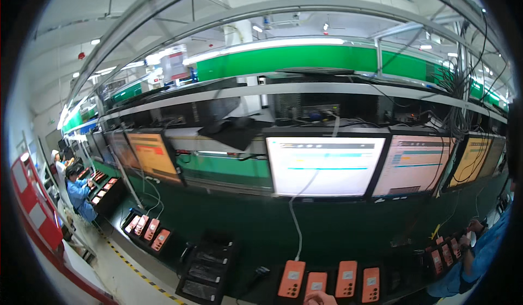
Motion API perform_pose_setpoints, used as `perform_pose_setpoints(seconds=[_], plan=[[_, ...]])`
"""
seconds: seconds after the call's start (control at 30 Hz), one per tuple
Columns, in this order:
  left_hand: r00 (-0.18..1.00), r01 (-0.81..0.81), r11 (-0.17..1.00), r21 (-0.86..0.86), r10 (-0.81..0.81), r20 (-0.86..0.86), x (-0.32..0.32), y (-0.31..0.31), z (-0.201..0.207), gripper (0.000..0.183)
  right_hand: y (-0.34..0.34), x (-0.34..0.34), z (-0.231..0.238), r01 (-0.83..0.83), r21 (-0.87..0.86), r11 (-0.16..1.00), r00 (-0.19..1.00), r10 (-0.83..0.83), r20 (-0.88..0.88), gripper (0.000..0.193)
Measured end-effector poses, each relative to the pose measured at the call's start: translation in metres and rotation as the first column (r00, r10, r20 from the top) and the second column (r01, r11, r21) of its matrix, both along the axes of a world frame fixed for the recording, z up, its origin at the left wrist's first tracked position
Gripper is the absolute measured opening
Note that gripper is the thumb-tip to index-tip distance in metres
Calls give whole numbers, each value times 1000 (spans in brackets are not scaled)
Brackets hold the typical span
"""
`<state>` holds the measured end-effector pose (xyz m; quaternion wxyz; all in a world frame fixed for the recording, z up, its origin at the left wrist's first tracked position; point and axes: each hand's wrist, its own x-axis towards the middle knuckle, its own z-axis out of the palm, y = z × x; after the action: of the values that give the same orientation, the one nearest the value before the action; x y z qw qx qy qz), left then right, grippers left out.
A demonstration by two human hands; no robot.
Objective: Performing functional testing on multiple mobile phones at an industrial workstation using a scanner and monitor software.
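Four orange phones lie in a row at the bottom edge, backs up, each with a pale label. The leftmost phone (pixel 291 279) has a white cable (pixel 298 234) running up from its top end. Beside it, a second phone (pixel 317 278) sits a little lower than its neighbours. My right hand (pixel 320 298) is over the lower part of this second phone, fingers bent and close together; what they hold, if anything, is hidden. To its right are a third phone (pixel 346 278) and a fourth phone (pixel 371 284). My left hand is not in view.
Dark trays (pixel 204 267) lie to the left, beside another group of orange phones (pixel 151 230). A lit monitor (pixel 327 166) stands behind the bench (pixel 234 212). At right, a co-worker's blue sleeve (pixel 485 261) is near more phones (pixel 447 255). Another person (pixel 81 190) sits far left.
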<state>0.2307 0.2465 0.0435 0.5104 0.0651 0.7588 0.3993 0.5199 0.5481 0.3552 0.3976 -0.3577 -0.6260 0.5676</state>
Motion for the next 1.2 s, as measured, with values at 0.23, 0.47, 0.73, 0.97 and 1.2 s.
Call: perform_pose_setpoints(seconds=[0.23,0.47,0.73,0.97,1.2], plan=[[992,-128,988,84,126,25,-94,-24,37,43,-91,-133,10,-368,24,930,919,359,161,17],[985,-173,972,159,170,31,-177,-38,45,41,-114,-213,-24,-642,37,766,716,581,388,25],[988,-151,976,159,146,46,-270,-26,36,40,-123,-341,-64,-750,-21,661,598,692,405,28],[995,-98,989,113,94,36,-394,15,49,39,-120,-492,-78,-820,-74,567,518,792,323,30],[998,-65,991,117,62,24,-516,53,65,39,-116,-616,-87,-855,-162,493,458,864,211,33]])
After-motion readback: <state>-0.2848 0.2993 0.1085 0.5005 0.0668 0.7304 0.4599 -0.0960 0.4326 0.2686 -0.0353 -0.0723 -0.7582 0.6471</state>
